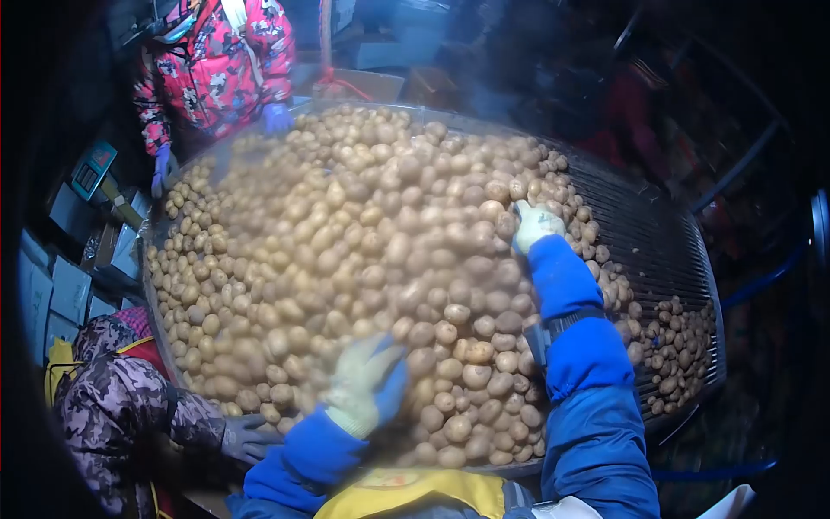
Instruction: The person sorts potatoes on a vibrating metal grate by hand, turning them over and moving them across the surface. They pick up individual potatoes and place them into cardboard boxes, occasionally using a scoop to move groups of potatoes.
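1. Right hand (537, 225), gloved, lies knuckles-up on the potatoes (363, 259); fingers curled, grip cannot be told.
2. Left hand (367, 385), gloved, blurred, open over the near edge of the pile.
3. Potatoes heap across a round slatted sorting table (666, 251).
4. Co-worker's grey-gloved hand (246, 439) at the near-left rim; another person's blue glove (277, 117) at the far rim.

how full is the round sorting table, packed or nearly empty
Mostly packed: potatoes heap over most of the sorting table, with only its right side bare.

Potatoes (363, 259) — tan-yellow; right hand (536, 223) glove pale yellow, sleeve (588, 363) blue; co-worker's jacket (216, 69) — red, patterned.
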The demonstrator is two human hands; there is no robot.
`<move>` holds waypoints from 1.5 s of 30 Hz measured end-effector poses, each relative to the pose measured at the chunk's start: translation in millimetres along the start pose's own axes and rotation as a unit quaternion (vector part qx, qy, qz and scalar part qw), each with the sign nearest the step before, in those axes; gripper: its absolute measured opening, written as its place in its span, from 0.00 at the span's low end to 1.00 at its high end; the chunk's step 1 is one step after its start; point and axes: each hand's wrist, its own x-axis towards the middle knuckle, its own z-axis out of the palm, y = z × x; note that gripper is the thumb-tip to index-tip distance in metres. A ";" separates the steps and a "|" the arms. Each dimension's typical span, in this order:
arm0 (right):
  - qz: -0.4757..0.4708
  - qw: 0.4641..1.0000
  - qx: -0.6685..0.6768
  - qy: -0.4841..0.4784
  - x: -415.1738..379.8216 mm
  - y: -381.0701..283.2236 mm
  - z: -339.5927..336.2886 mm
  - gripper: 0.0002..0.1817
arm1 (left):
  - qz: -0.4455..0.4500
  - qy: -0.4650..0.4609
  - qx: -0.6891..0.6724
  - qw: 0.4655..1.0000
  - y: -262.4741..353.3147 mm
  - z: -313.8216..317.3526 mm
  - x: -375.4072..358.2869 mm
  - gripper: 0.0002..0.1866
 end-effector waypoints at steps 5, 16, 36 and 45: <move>-0.089 0.994 0.039 0.051 -51.5 10.5 1.5 0.25 | -0.040 -0.011 -0.032 0.999 20.3 -13.8 -2.2 0.15; -0.087 0.875 0.475 0.027 -199.6 -6.5 34.3 0.33 | -0.428 -0.099 -0.547 0.713 21.5 4.7 -23.8 0.27; -0.104 0.986 0.068 0.116 80.3 3.2 24.1 0.42 | -0.289 0.028 -0.729 0.621 -8.6 2.0 -34.6 0.39; -0.144 0.796 0.577 0.110 26.5 6.4 25.2 0.30 | -0.202 -0.048 -0.737 0.643 -14.2 -9.3 -31.6 0.43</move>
